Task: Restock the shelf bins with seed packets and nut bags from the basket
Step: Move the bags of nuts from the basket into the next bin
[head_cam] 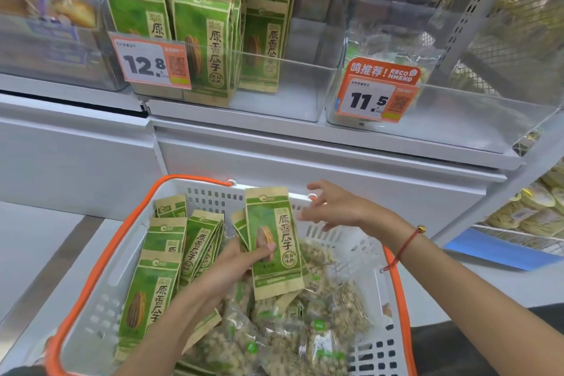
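Over the basket: both your hands work above its far half, below the shelf front.
Left hand: fingers curled round a seed packet, thumb pressed on its printed face near the lower middle; the packet stands upright, lifted clear of the pile.
Right hand: fingers spread and relaxed, holding nothing; fingertips just beside the held packet's right edge, over the basket's far rim. A red cord bracelet sits on your wrist.
Basket: white slotted walls, orange handles folded down along both sides.
Basket, left side: more green-and-kraft seed packets in the basket, leaning overlapped against the left wall.
Basket, right and near side: clear nut bags heaped loosely; some blurred at the lower edge.
Shelf: white, directly beyond the basket, carrying clear bins.
Middle bin: shelved seed packets standing upright in rows on its left part; the right part shows bare floor. An orange price tag reading 12.8 hangs on the front.
Right bin: clear walls, front tag reading 11.5; contents toward the back too blurred to tell.
Left bin: bagged goods, blurred, cannot tell what kind.
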Available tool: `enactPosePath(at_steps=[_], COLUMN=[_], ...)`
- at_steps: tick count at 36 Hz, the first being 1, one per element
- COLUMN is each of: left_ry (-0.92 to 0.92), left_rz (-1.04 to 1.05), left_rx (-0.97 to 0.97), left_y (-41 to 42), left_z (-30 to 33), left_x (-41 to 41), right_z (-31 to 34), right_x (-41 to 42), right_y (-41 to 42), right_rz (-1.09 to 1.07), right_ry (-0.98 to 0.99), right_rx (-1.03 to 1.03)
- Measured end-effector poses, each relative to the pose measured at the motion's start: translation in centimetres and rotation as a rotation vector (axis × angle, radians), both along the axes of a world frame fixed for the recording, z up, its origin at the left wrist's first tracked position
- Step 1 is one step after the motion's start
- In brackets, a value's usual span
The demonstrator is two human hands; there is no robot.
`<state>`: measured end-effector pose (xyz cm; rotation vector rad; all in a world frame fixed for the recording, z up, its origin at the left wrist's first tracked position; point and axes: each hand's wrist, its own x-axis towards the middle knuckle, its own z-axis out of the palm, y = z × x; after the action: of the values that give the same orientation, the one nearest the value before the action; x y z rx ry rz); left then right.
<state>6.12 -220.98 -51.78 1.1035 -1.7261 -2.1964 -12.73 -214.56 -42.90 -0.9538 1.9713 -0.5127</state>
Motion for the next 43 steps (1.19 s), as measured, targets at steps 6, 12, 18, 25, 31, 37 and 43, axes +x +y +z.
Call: enactPosePath(at_steps=[6, 12, 18, 25, 31, 37, 43], left_ry=[0.168, 0.196, 0.258, 0.321, -0.115, -0.422, -0.372], left_rz=[0.008, 0.163, 0.138, 0.297, 0.272, -0.052, -0.026], left_rx=[0.067, -0.146, -0.727, -1.328, -1.683, -1.747, -1.798], left_y=[-2.0, -3.7, -5.2, -11.7, -16.8, -19.6, -20.6], left_z=[2.6, 6.7, 13.5, 20.4, 23.0, 23.4, 22.8], left_x=[-0.6, -2.3, -1.5, -3.3, -4.1, -5.5, -5.3], right_z=[-0.8, 1.4, 6.8, 12.8, 15.0, 14.9, 14.5], right_x=[1.8, 2.9, 2.6, 1.3, -0.6, -3.6, -6.1], right_y=[0.3, -0.4, -2.0, -5.7, -10.1, -15.6, -20.3], right_rz=[0.212, 0.292, 0.291, 0.18, 0.068, -0.12, -0.208], right_ry=[-0.122, 0.235, 0.48, 0.917, 0.892, 0.607, 0.155], right_rx=[-0.152, -0.604, -0.937, -1.24, -1.086, -0.701, -0.409])
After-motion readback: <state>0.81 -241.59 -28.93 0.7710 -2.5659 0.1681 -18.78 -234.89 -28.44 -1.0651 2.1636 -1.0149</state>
